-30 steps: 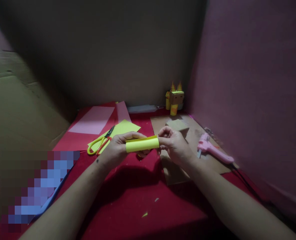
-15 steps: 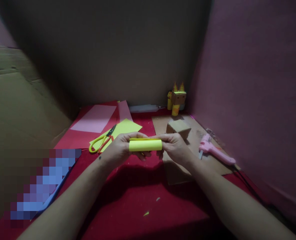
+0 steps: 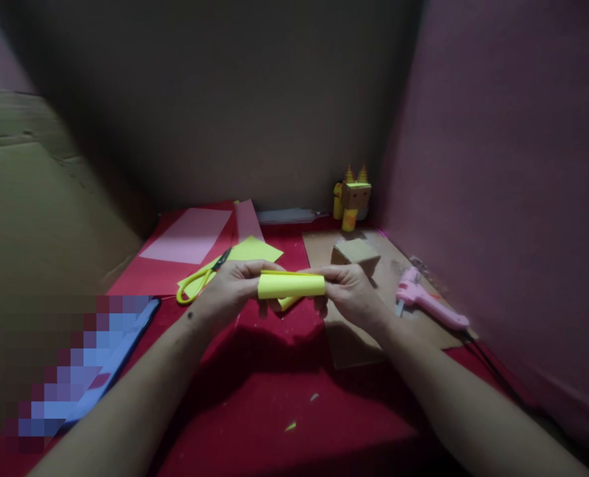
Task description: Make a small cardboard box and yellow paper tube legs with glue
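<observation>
A rolled strip of yellow paper is held level above the red cloth, one end in each hand. My left hand pinches its left end, thumb in front and fingers behind. At the right end my right hand grips it the same way. Below the roll a loose yellow flap of the paper hangs out at a slant. Behind my left hand lie scissors with yellow handles, resting on a yellow sheet. Just beyond my right hand sits a small cardboard box.
On the right, a pink glue gun lies on a cardboard sheet, its cord trailing right. A cardboard-headed figure stands at the back. Pink paper lies at the back left. A blue-edged object, partly blurred, is at the left.
The roll has tipped slightly and one end looks narrower. Its loose flap now shows below. My left hand has shifted a little, covering the scissors' red handle part.
</observation>
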`<state>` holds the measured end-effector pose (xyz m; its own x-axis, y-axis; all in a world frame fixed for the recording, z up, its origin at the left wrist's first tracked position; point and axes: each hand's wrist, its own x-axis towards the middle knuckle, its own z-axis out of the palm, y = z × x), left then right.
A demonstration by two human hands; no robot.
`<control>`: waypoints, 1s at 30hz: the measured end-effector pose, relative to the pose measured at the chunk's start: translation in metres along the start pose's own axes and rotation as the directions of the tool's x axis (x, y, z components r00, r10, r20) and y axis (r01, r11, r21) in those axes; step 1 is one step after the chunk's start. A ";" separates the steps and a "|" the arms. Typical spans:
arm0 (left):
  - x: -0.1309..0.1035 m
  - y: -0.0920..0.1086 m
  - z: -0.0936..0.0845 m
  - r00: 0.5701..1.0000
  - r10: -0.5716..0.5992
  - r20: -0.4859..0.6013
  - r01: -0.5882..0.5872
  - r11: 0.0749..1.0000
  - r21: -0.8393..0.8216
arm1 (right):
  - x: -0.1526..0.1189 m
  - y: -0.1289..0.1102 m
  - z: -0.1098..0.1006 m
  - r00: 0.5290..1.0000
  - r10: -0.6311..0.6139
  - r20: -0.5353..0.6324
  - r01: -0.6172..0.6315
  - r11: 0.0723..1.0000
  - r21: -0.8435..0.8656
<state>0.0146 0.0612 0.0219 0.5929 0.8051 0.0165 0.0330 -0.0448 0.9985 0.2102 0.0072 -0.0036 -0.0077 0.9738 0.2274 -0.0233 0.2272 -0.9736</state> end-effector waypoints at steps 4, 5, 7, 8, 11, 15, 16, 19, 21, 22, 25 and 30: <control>0.000 0.000 0.002 1.000 -0.029 -0.008 0.028 0.999 -0.036 | 0.001 -0.002 0.000 1.000 0.023 0.015 -0.023 1.000 0.012; 0.001 -0.001 0.002 0.999 -0.040 -0.009 0.040 0.998 -0.048 | 0.001 -0.002 -0.001 0.999 0.046 0.025 -0.046 0.999 0.028; 0.002 -0.003 0.002 0.997 -0.070 0.013 0.071 0.994 -0.082 | 0.002 -0.002 -0.001 0.995 0.087 0.040 -0.089 0.994 0.065; 0.002 -0.005 0.001 0.996 -0.086 0.036 0.089 0.991 -0.100 | 0.002 -0.001 -0.001 0.995 0.096 0.040 -0.099 0.992 0.079; 0.004 -0.009 0.000 0.990 -0.105 0.094 0.118 0.984 -0.135 | 0.003 0.001 0.000 0.997 0.076 0.023 -0.077 0.993 0.092; 0.002 -0.006 -0.001 0.997 -0.003 0.075 0.008 0.998 -0.059 | 0.002 0.002 0.000 1.000 -0.007 -0.009 0.008 0.997 0.076; 0.001 -0.004 0.000 0.997 0.037 0.065 -0.036 0.999 -0.017 | 0.002 0.002 0.001 1.000 -0.016 -0.007 0.017 0.997 0.082; -0.004 0.003 0.005 0.991 0.128 0.025 -0.130 0.990 0.062 | 0.000 -0.001 0.000 0.999 -0.052 -0.010 0.052 0.993 0.103; -0.006 0.005 0.008 0.992 0.129 0.013 -0.129 0.991 0.037 | -0.003 -0.002 -0.002 0.990 -0.139 -0.034 0.141 0.988 0.057; -0.007 0.005 0.009 0.994 0.110 0.021 -0.111 0.994 0.011 | -0.005 -0.003 -0.003 0.979 -0.198 -0.036 0.199 0.980 0.007; -0.006 0.003 0.011 0.996 0.043 0.075 -0.040 0.998 -0.045 | -0.013 -0.006 -0.009 0.930 -0.367 0.016 0.364 0.914 -0.180; -0.007 0.001 0.016 0.992 0.058 0.113 -0.055 0.998 -0.033 | -0.022 -0.007 -0.014 0.878 -0.471 0.089 0.474 0.829 -0.296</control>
<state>0.0238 0.0461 0.0215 0.6812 0.7289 0.0685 -0.0262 -0.0692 0.9973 0.2247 -0.0154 -0.0018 -0.0849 0.7468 0.6597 0.2728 0.6542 -0.7054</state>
